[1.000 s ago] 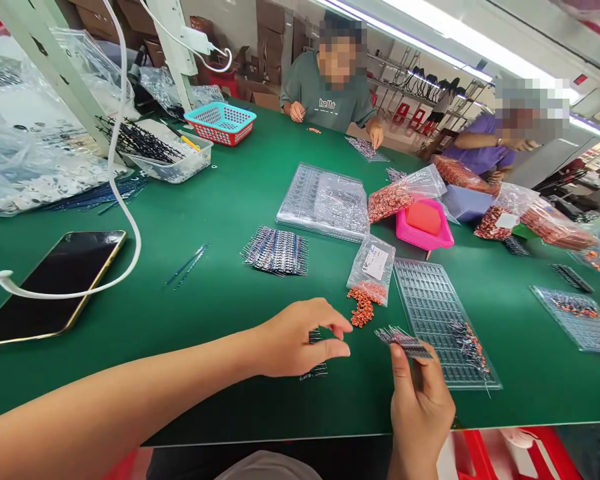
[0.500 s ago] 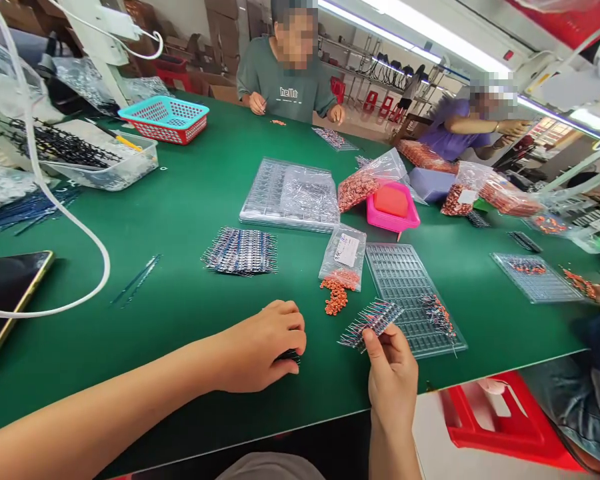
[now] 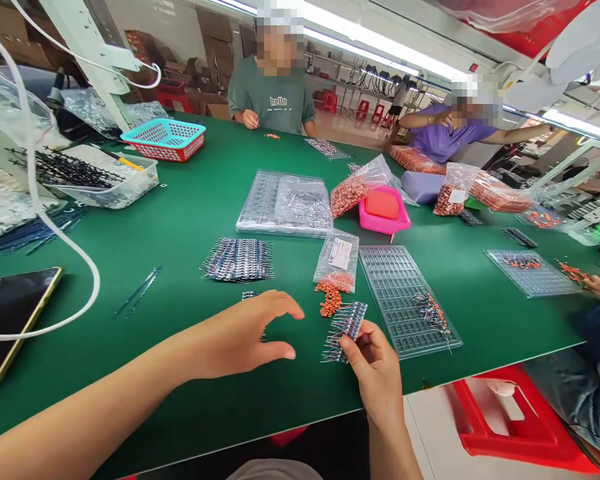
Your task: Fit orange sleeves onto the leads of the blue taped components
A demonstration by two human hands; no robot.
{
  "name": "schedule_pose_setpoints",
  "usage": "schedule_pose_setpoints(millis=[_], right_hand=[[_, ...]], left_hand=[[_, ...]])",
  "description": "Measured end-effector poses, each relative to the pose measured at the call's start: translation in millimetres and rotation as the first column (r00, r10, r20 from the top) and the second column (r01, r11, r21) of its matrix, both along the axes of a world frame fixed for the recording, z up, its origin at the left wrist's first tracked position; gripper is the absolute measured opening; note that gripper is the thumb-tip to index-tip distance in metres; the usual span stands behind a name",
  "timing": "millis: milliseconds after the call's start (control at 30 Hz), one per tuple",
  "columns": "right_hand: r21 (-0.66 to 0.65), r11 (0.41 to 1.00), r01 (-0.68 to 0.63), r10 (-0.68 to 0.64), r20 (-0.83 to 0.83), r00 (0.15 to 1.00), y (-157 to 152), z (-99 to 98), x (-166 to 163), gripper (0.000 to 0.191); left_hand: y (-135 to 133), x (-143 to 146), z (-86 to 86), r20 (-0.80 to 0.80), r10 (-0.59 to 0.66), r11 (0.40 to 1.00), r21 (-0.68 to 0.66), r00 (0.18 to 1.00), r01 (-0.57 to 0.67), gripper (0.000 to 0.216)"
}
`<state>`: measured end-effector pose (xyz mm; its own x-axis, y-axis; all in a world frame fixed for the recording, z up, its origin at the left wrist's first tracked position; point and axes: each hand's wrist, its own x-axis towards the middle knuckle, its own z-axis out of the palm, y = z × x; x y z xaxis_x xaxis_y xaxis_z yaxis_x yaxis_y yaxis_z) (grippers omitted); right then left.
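My right hand (image 3: 379,373) pinches a comb-like strip of small parts with thin wire leads (image 3: 351,325) between thumb and fingers, leads pointing left. To its left, my left hand (image 3: 245,337) hovers low over the table with thumb and fingers apart, nothing between them. A similar strip (image 3: 250,294) lies partly hidden beneath the left hand. Behind it is a pile of such wired strips (image 3: 239,260). Small orange rings (image 3: 331,301) are heaped just beyond the held strip, by the mouth of a clear bag with a white label (image 3: 336,257).
Right of my hands lies a clear slotted tray (image 3: 393,287) with wired orange parts on it. Farther back are a stack of clear trays (image 3: 260,200), a pink basket (image 3: 400,223) and filled bags. A phone (image 3: 15,320) and white cable (image 3: 87,303) are at left. Co-workers sit around the table.
My left hand has spread its fingers and shifted slightly left, leaving a strip on the table. My right hand has moved left with its strip, now turned more upright. The view has shifted slightly.
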<state>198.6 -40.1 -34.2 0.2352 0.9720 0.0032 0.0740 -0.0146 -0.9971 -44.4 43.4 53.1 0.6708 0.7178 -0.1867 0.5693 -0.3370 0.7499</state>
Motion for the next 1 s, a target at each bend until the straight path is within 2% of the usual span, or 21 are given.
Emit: schedule_pose_setpoints(millis=[67, 200, 267, 333, 400, 500, 600, 700, 767, 867, 933, 1000], right_hand=[[0.011, 0.999, -0.041, 0.040, 0.025, 0.999, -1, -0.7, 0, 0.027], [0.037, 0.995, -0.094, 0.091, 0.080, 0.993, -2, 0.5, -2, 0.028], [0.033, 0.992, -0.125, 0.121, 0.114, 0.986, -2, 2.2, -3, 0.027], [0.036, 0.986, -0.161, 0.154, 0.143, 0.978, -2, 4.1, -5, 0.025], [0.034, 0.979, -0.200, 0.193, 0.159, 0.968, -1, 6.0, -6, 0.027], [0.004, 0.974, -0.225, 0.222, 0.153, 0.963, 0, 8.6, -3, 0.032], [-0.031, 0.995, -0.092, 0.096, 0.205, 0.974, 1, 11.4, 8, 0.028], [-0.054, 0.991, 0.119, -0.090, 0.375, 0.922, 3, 15.6, 22, 0.029], [-0.042, 0.985, 0.165, -0.125, 0.484, 0.866, 5, 19.1, 25, 0.028], [-0.006, 1.000, 0.031, -0.021, 0.590, 0.807, 13, 22.5, 20, 0.022], [-0.001, 0.995, -0.104, 0.080, 0.642, 0.763, 20, 21.9, 13, 0.017], [-0.002, 0.983, -0.184, 0.136, 0.684, 0.717, 27, 18.6, 8, 0.016]], left_hand=[[-4, 16, 1.5, 0.103, 0.097, 0.987, -0.139, 0.990, -0.083, 0.049], [-8, 50, -10.1, 0.346, 0.243, 0.931, -0.344, 0.906, -0.119, 0.058], [-9, 61, -20.0, 0.417, 0.362, 0.861, -0.491, 0.834, -0.128, 0.052], [-10, 67, -29.1, 0.484, 0.488, 0.784, -0.609, 0.726, -0.120, 0.038], [-12, 68, -35.4, 0.497, 0.559, 0.736, -0.666, 0.664, -0.120, 0.023], [-12, 61, -39.7, 0.470, 0.607, 0.691, -0.710, 0.641, -0.133, 0.017], [-11, 55, -41.7, 0.398, 0.638, 0.645, -0.743, 0.659, -0.176, 0.017], [-11, 55, -45.2, 0.382, 0.593, 0.674, -0.717, 0.709, -0.179, 0.015], [-12, 57, -48.3, 0.399, 0.546, 0.718, -0.676, 0.737, -0.166, 0.012], [-15, 60, -52.6, 0.394, 0.502, 0.760, -0.625, 0.770, -0.176, 0.013], [-16, 61, -54.4, 0.377, 0.508, 0.763, -0.614, 0.775, -0.201, 0.022], [-16, 61, -55.1, 0.363, 0.538, 0.751, -0.617, 0.761, -0.236, 0.027]])
